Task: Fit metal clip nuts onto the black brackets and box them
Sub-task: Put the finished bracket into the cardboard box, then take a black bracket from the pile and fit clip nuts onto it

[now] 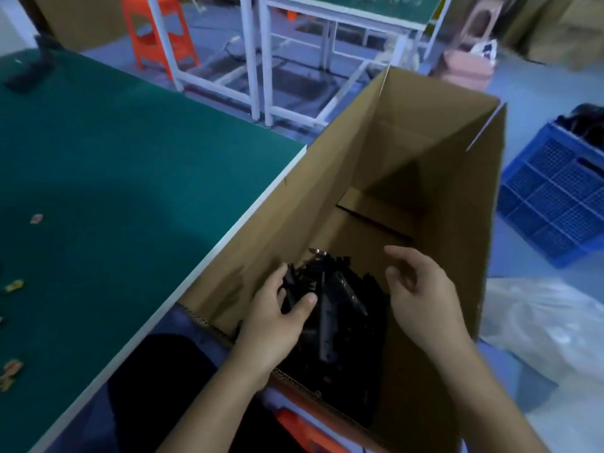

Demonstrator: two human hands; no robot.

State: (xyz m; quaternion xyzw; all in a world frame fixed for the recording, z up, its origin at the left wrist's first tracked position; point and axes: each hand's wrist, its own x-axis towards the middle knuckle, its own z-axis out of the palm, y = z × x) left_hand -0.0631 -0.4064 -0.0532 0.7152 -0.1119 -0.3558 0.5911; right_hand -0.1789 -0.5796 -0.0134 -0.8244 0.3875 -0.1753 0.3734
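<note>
so, green table [130,158] beside tall cardboard box [425,142]. boxing underway, likely far from done: pile of black brackets [343,305] covers near end only. left hand [274,318] grips bracket in pile; right hand [421,289] loose, holds nothing. metal clip nut [318,252] glints at pile's far edge.

1. A factory assembly workshop.
2. Green-topped bench [114,174] directly left of the carton [408,142].
3. White-framed benches [255,60] and an orange stool [157,37] beyond the carton.
4. Blue crate [555,197] on the floor [539,80], right of the carton.
</note>
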